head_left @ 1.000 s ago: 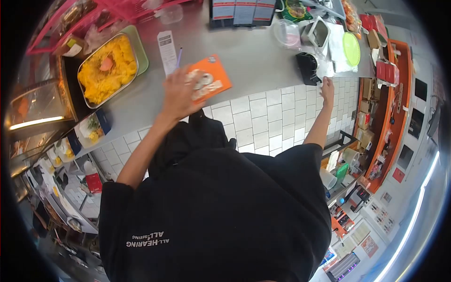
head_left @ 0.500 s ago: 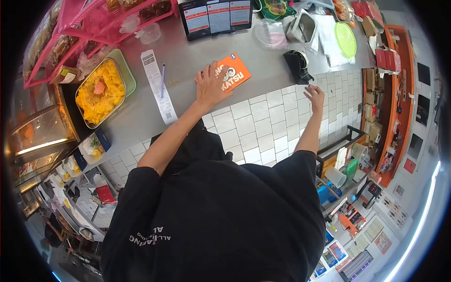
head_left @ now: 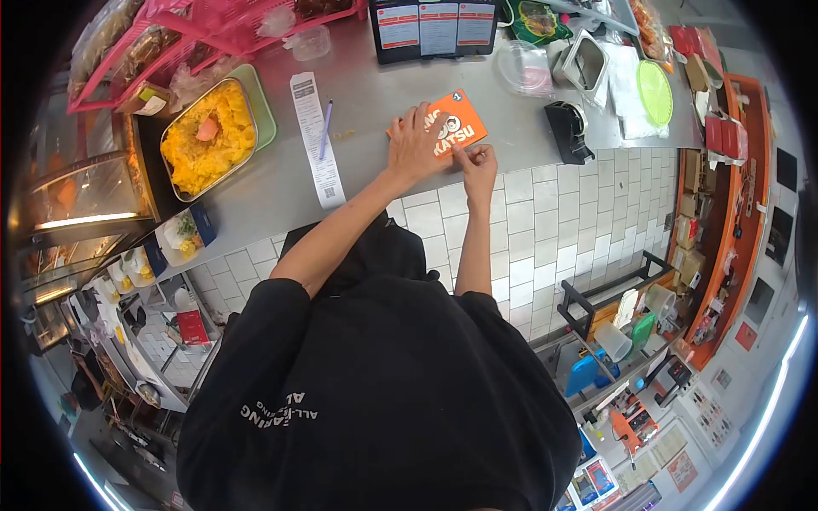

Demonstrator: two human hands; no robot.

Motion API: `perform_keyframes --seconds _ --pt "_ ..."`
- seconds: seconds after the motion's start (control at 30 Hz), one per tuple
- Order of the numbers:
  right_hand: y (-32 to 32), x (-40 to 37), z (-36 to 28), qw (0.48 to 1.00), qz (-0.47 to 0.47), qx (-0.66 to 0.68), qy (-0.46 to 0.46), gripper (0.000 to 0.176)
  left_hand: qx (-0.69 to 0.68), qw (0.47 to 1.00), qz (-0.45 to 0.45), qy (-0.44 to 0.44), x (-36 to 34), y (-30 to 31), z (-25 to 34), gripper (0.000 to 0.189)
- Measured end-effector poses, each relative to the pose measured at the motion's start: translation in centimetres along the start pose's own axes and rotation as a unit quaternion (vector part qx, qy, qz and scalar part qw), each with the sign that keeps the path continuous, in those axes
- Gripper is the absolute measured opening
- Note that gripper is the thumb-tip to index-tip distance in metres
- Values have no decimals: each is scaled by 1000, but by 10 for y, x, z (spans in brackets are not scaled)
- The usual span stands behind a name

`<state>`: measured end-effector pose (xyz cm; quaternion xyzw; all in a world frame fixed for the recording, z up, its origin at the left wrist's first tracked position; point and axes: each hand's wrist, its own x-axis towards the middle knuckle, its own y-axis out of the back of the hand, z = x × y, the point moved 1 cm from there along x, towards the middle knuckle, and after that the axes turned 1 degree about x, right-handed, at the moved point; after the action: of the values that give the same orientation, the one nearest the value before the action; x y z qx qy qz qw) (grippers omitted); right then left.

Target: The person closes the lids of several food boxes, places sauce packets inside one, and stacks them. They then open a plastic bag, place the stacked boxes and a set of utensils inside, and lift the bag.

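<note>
An orange cardboard box (head_left: 465, 128) with white "KATSU" lettering lies on the steel counter (head_left: 375, 102). My left hand (head_left: 417, 149) rests flat on its left part, fingers spread. At the box's near right edge, my right hand (head_left: 477, 163) is closed in a pinch. What it grips seems to be a short piece of clear tape, too small to see well. To the right stands a black tape dispenser (head_left: 568, 134). Left of the box are a long paper receipt (head_left: 311, 119) and a purple pen (head_left: 326, 129).
A metal tray of yellow mash (head_left: 209, 140) sits at the left, near pink baskets (head_left: 183, 43). A tablet with order screens (head_left: 436, 30) stands at the back. A clear lid (head_left: 524, 68), a metal container (head_left: 584, 64) and a green oval lid (head_left: 655, 94) are at the right.
My right hand has moved left from the tape dispenser to the near edge of the box. My left hand stays on the box. The whole view has shifted slightly.
</note>
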<state>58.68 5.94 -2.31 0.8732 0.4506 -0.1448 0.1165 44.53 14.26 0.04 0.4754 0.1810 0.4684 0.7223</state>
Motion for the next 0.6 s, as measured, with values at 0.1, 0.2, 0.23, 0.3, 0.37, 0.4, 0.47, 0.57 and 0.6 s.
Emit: perform_keyframes --seconds 0.1,0.2,0.23,0.3,0.37,0.4,0.47,0.57,0.6 --pt "12 1 -5 997 -50 -43 27 31 7 1000 -6 -2 0 2 -1 79" --pt "16 11 15 995 -59 -52 57 29 -27 1000 6 4 1 12 2 73" --pt "16 9 14 993 -3 -97 61 28 -23 1000 10 10 2 8 2 73" --pt "12 2 11 974 61 -201 84 27 -32 999 -8 33 3 3 -3 71" --pt "16 5 37 938 118 -248 212 27 -73 994 -25 77 7 3 -7 61" --pt "7 -6 27 929 162 -253 215 24 -196 976 50 80 8 -3 -13 57" --pt "-20 -36 -6 938 225 -165 206 21 -294 941 142 88 -11 26 -41 53" --pt "-88 -74 -42 954 162 -134 212 20 -212 954 210 2 -64 145 -83 38" --pt "-114 -83 -45 963 72 -131 222 21 -170 953 249 12 -91 183 -113 35"
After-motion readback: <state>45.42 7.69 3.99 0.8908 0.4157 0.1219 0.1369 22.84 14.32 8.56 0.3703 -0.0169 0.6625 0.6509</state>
